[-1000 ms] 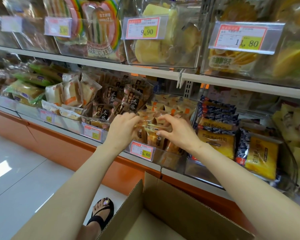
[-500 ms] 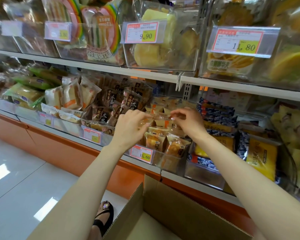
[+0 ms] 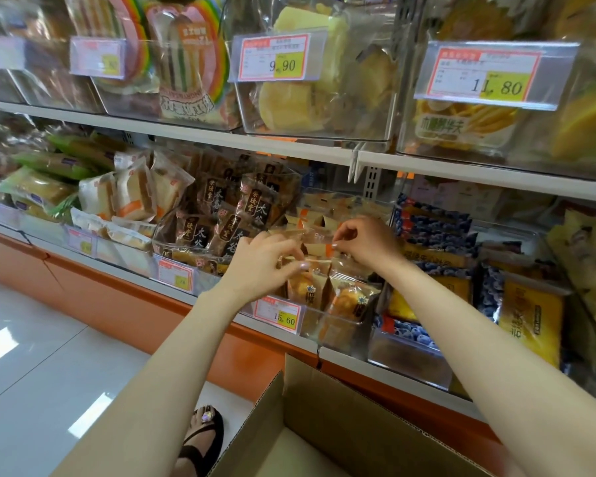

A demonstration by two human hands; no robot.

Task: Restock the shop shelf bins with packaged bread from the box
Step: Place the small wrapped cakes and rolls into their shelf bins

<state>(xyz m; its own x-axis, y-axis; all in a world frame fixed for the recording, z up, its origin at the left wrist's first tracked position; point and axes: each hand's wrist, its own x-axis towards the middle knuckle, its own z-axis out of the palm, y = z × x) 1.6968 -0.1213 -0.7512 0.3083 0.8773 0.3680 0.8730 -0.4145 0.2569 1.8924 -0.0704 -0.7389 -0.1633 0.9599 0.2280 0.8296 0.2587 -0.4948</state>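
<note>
A clear shelf bin (image 3: 338,330) with a 15.60 price tag holds several small orange-and-clear bread packets (image 3: 348,301). My left hand (image 3: 262,263) and my right hand (image 3: 365,242) reach into it from either side. Together they pinch one clear bread packet (image 3: 319,237) by its two ends, held flat above the packets standing in the bin. The open cardboard box (image 3: 324,425) sits below my arms at the bottom; what lies inside it is out of sight.
A bin of dark brown packets (image 3: 221,222) stands to the left, blue-and-yellow packs (image 3: 437,242) to the right. An upper shelf (image 3: 427,166) of clear bins hangs close above. The tiled floor (image 3: 49,356) and my sandalled foot (image 3: 203,438) are at lower left.
Both hands have risen from the front packets towards the back of the bin. My right hand has moved up and now pinches the packet's end.
</note>
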